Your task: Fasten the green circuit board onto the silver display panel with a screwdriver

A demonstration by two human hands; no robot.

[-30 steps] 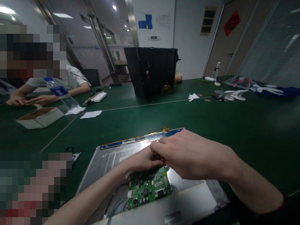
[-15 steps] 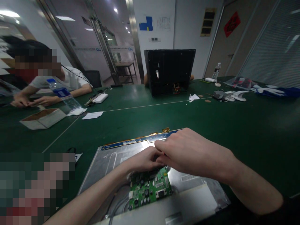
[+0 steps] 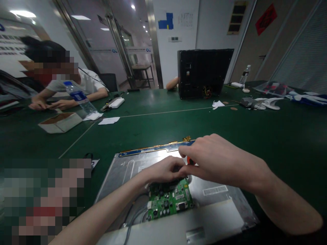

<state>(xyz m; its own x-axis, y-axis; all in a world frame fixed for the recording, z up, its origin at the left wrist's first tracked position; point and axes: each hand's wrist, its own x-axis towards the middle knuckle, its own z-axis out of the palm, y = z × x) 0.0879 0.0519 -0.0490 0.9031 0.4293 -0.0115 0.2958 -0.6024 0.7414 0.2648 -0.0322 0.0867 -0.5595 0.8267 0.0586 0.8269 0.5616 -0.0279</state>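
Note:
My right hand is closed around what looks like an orange screwdriver, of which only a bit of handle shows between thumb and fingers. My left hand has its fingers curled together against the right fingertips, at the top edge of a green circuit board; what they pinch is hidden. The board sits on the back of a silver metal display panel. Along the panel's far edge runs a narrow blue circuit strip. Grey cables lie left of the board.
Across the green table stands a black monitor-like housing with a person's arm behind it. Another person sits at the far left, near a plastic bottle and an open box. Gloves lie far right.
My right hand has lifted slightly away from the left, and the orange handle now shows. The black housing has shifted right, uncovering more of an arm behind it. My view has turned slightly left.

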